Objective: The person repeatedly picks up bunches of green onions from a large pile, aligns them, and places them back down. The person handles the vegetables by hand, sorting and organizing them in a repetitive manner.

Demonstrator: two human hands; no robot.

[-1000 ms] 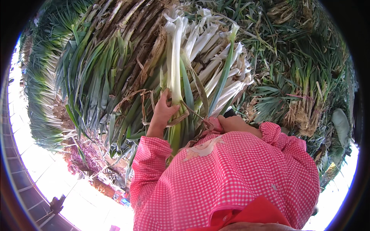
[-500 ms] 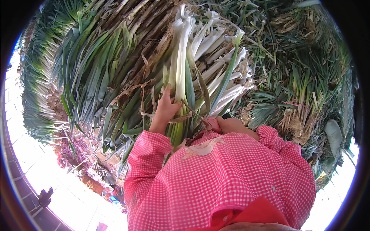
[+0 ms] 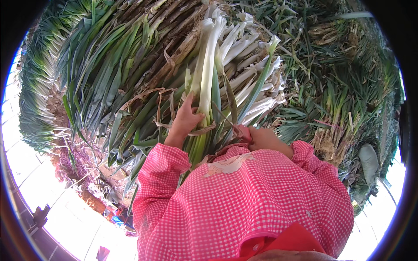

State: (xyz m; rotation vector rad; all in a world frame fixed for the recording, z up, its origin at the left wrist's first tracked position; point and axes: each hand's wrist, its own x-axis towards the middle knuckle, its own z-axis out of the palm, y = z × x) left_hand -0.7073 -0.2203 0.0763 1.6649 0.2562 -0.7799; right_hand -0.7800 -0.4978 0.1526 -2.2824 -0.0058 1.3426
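My left hand (image 3: 185,122) is closed round a long leek (image 3: 208,69) with a white shank and green leaves running down toward my body, among dry brown leaf strips. My right hand (image 3: 265,141) is closed on a pink object (image 3: 244,133), perhaps a tool handle, with a thin pointed piece reaching up-left toward the leek. Its fingers are partly hidden by the pink checked smock (image 3: 244,195). A bundle of trimmed white leeks (image 3: 257,87) lies just behind and right of the held leek.
Untrimmed leeks (image 3: 100,74) with brown, dirty shanks lie at the upper left, beside a long stacked row (image 3: 37,95) at the far left. Piled greens (image 3: 331,69) fill the right, with a pale green rounded object (image 3: 368,163) at their edge. Bright tiled floor (image 3: 65,222) shows at lower left.
The held leek's top has tilted rightward and my left hand has shifted slightly up. Both hands keep their hold. The surroundings have shifted leftward in the view.
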